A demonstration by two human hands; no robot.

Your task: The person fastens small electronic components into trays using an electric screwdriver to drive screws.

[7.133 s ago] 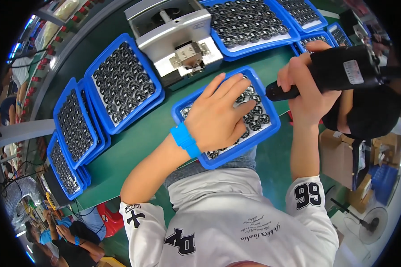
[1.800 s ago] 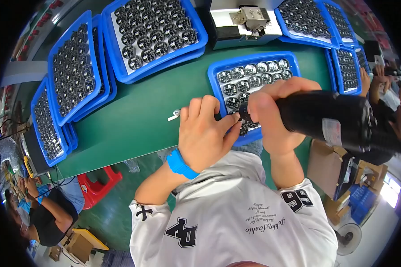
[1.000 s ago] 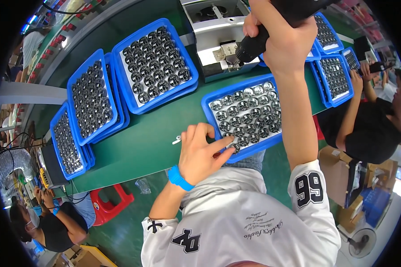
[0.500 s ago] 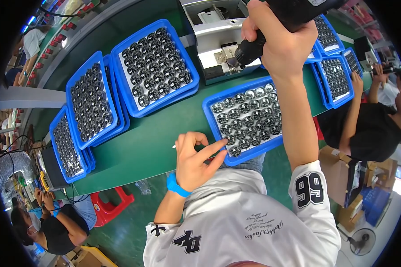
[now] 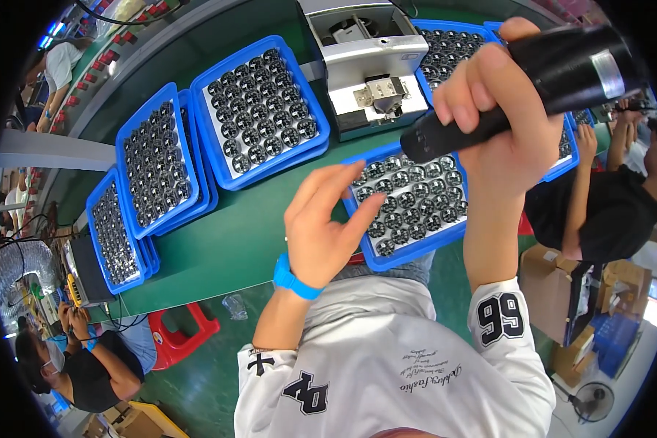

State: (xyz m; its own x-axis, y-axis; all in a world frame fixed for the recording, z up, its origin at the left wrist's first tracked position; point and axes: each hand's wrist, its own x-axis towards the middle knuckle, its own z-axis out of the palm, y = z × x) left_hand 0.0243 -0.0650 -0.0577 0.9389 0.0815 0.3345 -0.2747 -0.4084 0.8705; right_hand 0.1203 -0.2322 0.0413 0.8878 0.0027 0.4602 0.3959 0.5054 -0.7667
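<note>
My right hand (image 5: 500, 109) is wrapped round a black electric screwdriver (image 5: 573, 69), held tilted with its narrower end toward the tray's far edge. The tip is hard to make out. Below it lies a blue tray (image 5: 416, 255) holding rows of round black parts (image 5: 416, 217) on white lining. My left hand (image 5: 321, 223), with a blue band on its wrist, hovers at the tray's left side. Its thumb and fingers are spread, and I see nothing between them.
A silver metal machine (image 5: 372, 58) with a small front fixture stands beyond the tray. Stacked blue trays (image 5: 206, 124) of similar parts sit to the left on the green table (image 5: 248, 226). A red stool (image 5: 186, 339) stands below. Co-workers sit at left and right (image 5: 591, 208).
My right hand has brought the screwdriver back from the machine's fixture toward the tray. The left hand has risen from the near-left parts and opened wider.
</note>
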